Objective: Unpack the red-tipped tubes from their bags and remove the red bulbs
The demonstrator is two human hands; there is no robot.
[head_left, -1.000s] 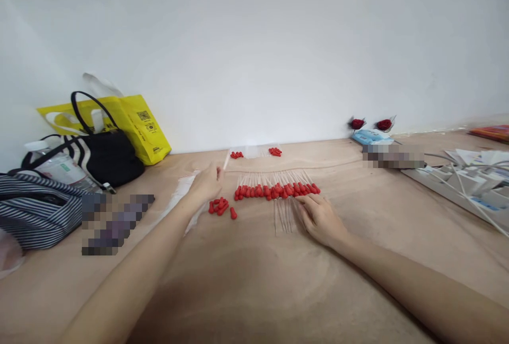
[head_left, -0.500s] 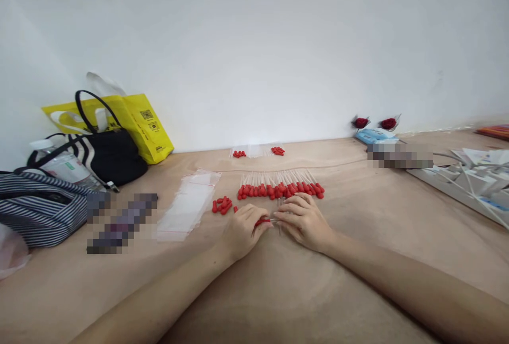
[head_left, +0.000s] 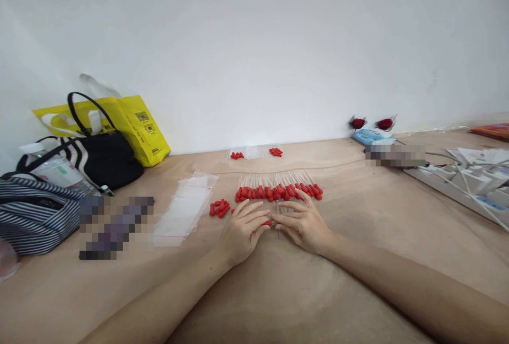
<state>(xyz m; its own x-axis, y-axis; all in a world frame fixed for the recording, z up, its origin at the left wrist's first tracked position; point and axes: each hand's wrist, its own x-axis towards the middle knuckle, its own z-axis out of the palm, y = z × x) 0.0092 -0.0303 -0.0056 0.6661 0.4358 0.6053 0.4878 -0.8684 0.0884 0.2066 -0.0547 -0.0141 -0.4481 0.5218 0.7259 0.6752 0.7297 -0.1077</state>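
Red, bulb-shaped and apparently rubbery, a single small cap [head_left: 267, 222] is pinched between the thumb and fingers of the left hand [head_left: 242, 227], which covers most of it. It sits low over the bare wooden tabletop [head_left: 278, 301], in the gap between the two hands. Facing it, the right hand [head_left: 305, 227] brings its thumb and forefinger together on a slim translucent tube [head_left: 273, 222], of which only a sliver shows at the cap's end; whether the tube is seated inside cannot be told. The other right fingers spread over a small batch of thin clear tubes [head_left: 286, 207], partly hidden beneath them.

Just beyond the hands lies a long row of red bulbs fitted on pale, thin stems [head_left: 278, 192], bulbs toward the person and stems pointing to the white wall [head_left: 254, 58]. Near the left hand is a loose pile of red bulbs [head_left: 220, 208], and left of that a fanned stack of flat, clear plastic bags [head_left: 185, 209]. Close to the wall, a clear plastic sheet or bag [head_left: 256, 151] lies with small red clusters at both ends.
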